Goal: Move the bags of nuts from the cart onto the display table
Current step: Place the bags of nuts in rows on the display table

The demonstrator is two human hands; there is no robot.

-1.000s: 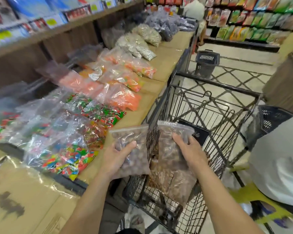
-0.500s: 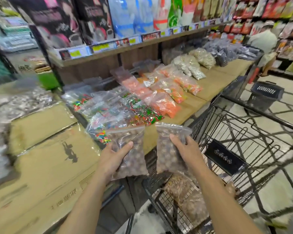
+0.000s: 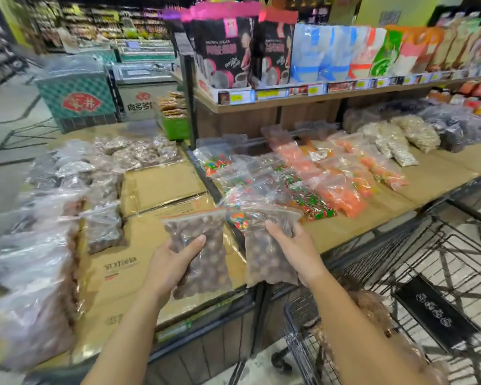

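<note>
Left hand (image 3: 175,262) grips a clear zip-top plastic bag of round brown nuts (image 3: 199,251); right hand (image 3: 295,251) grips a second such bag (image 3: 267,259), both held above the cardboard-covered display table (image 3: 161,187), beside the black wire cart (image 3: 400,273).

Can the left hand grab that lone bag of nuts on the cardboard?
Probably not yet: the left hand already holds a bag. The lone bag lies clear, nothing blocking.

Display table (image 3: 211,326) topped with flattened cardboard sheets (image 3: 161,187). Clear bags of brown nuts (image 3: 103,229) along left side and far corner. Adjoining counter (image 3: 433,176) to right: bags of multicoloured candy (image 3: 311,201), orange candy (image 3: 342,190), pale seeds (image 3: 400,140), dark goods farther on.
</note>
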